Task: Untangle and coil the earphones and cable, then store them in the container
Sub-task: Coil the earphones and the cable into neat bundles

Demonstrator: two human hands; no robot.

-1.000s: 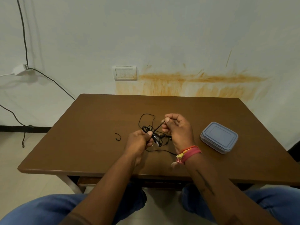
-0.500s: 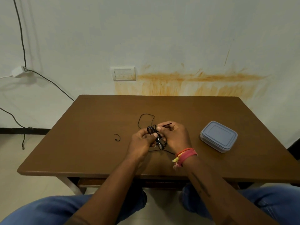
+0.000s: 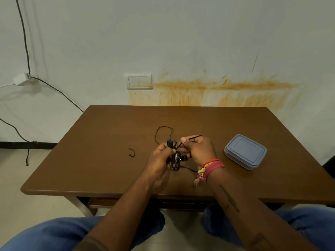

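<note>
Black cable (image 3: 175, 156) hangs bunched between both hands above the table (image 3: 108, 134). The left hand (image 3: 160, 158) grips the bundle; the right hand (image 3: 198, 148) pinches one strand, which half a second ago lay close to the bundle and now runs out taut to the right. Untangling is under way; coiling has not begun. The container (image 3: 245, 151) sits closed to the right.

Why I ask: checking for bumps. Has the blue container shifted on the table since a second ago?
No. The blue container sits lid-on at the same spot by the table's right edge.
</note>
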